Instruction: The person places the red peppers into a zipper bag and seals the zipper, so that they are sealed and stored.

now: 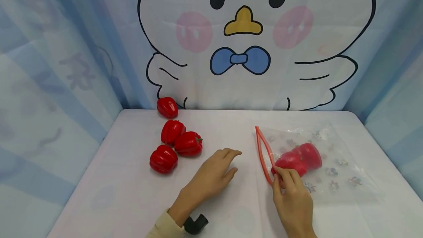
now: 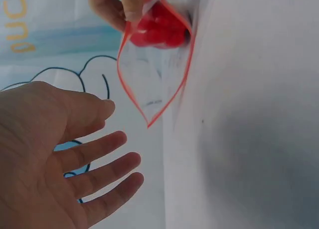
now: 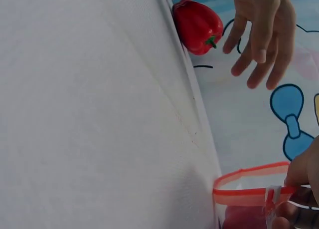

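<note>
A clear zip bag (image 1: pixel 343 157) with a printed pattern and a red-orange zip edge lies on the right of the table. Inside it are red bell peppers (image 1: pixel 310 156), seen through the plastic. My right hand (image 1: pixel 293 197) pinches the bag's zip edge, and the mouth gapes toward the left. Between the bag and the loose peppers, my left hand (image 1: pixel 214 173) hovers with its fingers spread, holding nothing. Several red bell peppers (image 1: pixel 188 144) sit at the left; one with a green stem (image 3: pixel 211 41) shows in the right wrist view.
The white table (image 1: pixel 109 179) has its back edge against a curtain (image 1: pixel 244 91) printed with a cartoon face and bow tie. Blue patterned curtains (image 1: pixel 49 102) hang at both sides. A black wrist device (image 1: pixel 195 224) is on my left wrist.
</note>
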`<state>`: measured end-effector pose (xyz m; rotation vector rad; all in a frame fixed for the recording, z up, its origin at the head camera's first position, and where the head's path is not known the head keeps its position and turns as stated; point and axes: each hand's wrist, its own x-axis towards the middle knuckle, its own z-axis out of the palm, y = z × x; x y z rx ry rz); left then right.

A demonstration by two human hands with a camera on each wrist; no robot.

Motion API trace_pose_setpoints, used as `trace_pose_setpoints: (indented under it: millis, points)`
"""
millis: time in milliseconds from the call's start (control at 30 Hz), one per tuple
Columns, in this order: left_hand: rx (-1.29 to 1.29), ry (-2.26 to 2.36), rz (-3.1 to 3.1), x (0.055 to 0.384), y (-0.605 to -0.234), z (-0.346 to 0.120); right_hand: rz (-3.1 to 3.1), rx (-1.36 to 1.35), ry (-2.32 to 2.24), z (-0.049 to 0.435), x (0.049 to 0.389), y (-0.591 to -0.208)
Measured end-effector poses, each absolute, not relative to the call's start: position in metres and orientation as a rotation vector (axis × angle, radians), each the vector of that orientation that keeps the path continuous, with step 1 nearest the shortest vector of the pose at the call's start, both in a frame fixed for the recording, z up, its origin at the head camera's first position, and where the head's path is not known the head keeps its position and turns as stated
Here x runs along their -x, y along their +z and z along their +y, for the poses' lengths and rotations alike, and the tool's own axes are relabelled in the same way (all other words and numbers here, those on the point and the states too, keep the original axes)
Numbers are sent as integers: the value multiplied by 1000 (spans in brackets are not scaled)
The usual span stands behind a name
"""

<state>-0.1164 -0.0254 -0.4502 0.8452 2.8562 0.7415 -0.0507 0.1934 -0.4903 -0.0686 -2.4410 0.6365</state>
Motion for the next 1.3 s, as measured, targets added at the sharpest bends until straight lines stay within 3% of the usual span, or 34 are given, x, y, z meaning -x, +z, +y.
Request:
trace_pose_setpoints:
  millis: [367,1300]
  points:
    - [-922,468,3135,118,-434,-65,-2451,80,617,193,51,-492]
    - [-447,374,3212,145,-445,-120,-2463,100,642,195,51,-489]
